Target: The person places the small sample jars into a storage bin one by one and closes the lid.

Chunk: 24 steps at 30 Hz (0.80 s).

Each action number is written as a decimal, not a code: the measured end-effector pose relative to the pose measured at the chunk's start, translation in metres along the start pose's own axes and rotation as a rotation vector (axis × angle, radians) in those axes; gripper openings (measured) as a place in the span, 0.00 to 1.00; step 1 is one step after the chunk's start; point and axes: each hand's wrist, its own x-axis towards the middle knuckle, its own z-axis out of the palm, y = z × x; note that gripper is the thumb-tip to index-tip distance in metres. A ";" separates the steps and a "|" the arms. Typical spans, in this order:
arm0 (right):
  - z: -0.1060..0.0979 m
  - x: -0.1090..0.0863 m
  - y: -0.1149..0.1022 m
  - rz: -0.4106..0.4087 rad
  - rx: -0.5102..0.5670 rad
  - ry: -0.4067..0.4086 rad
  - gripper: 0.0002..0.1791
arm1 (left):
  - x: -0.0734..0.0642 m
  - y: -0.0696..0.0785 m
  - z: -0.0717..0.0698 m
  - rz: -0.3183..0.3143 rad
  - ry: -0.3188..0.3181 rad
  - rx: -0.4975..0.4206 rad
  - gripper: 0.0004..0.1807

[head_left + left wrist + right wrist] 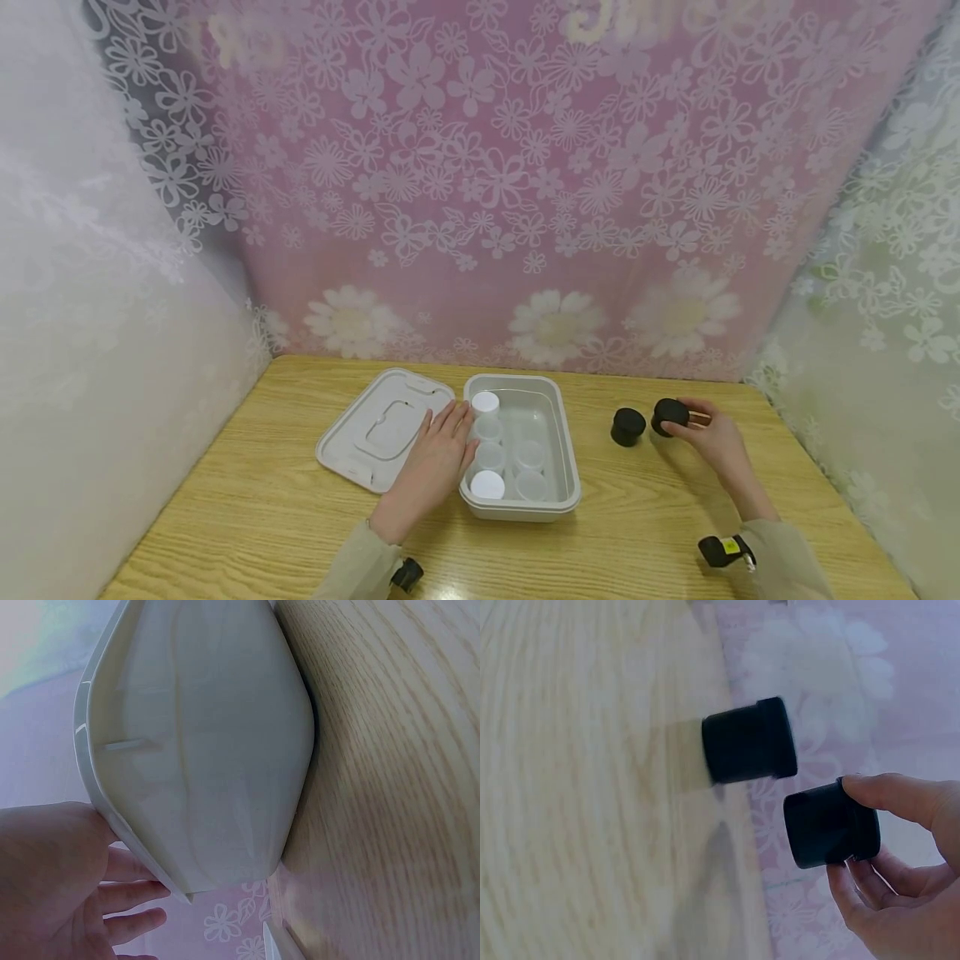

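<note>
My right hand (pixel 716 442) grips a small black lidded jar (pixel 670 416) between thumb and fingers near its lid. In the right wrist view this held jar (pixel 825 826) hangs above the wooden table, its shadow apart from it. A second black jar (pixel 628 426) stands on the table just left of it. My left hand (pixel 437 457) rests at the left rim of a white rectangular tub (pixel 567 467), fingers straight. Inside the tub, round containers with white tops (pixel 487 485) and translucent ones (pixel 532 485) stand in two rows. The left wrist view shows the tub's outer wall (pixel 217 742).
A white lid (pixel 352 433) with a moulded handle lies flat left of the tub, partly behind my left hand. The wooden table (pixel 622 550) ends at a pink floral curtain (pixel 480 208) behind, with pale curtains on both sides.
</note>
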 end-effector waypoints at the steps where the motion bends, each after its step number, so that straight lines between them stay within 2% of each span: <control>1: 0.000 0.000 -0.003 -0.002 -0.001 0.003 0.43 | 0.000 0.000 0.000 0.000 0.001 -0.001 0.26; 15: 0.003 -0.007 -0.037 -0.070 0.047 0.060 0.41 | -0.001 0.000 0.000 0.003 0.006 0.009 0.25; 24: 0.009 -0.007 -0.059 -0.117 0.065 0.040 0.40 | 0.000 0.001 -0.001 -0.001 0.006 0.005 0.26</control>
